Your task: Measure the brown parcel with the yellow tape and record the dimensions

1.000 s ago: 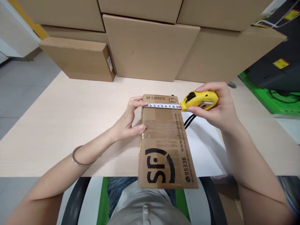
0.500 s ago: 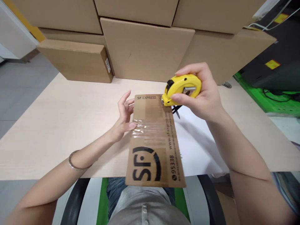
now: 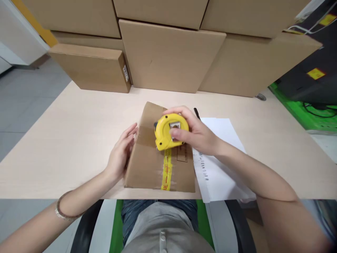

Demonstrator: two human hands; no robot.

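Note:
A small brown cardboard box [image 3: 147, 161] lies flat on the pale table [image 3: 65, 140] near its front edge, a strip of yellow tape [image 3: 166, 172] running down its top. My left hand [image 3: 121, 153] rests against the box's left side, fingers stretched out and together. My right hand [image 3: 195, 131] is closed around a yellow tape measure [image 3: 166, 131] and holds it over the middle of the box top. No blade shows pulled out.
White printed sheets [image 3: 218, 158] lie right of the box with a black pen [image 3: 197, 113] at their far edge. Large cardboard boxes [image 3: 171, 52] are stacked along the back. A chair and my lap sit below the front edge.
The tape blade has gone back into its case. The box has been turned over, from the printed logo face to a plain face with yellow tape. My right hand moved the tape measure over the box.

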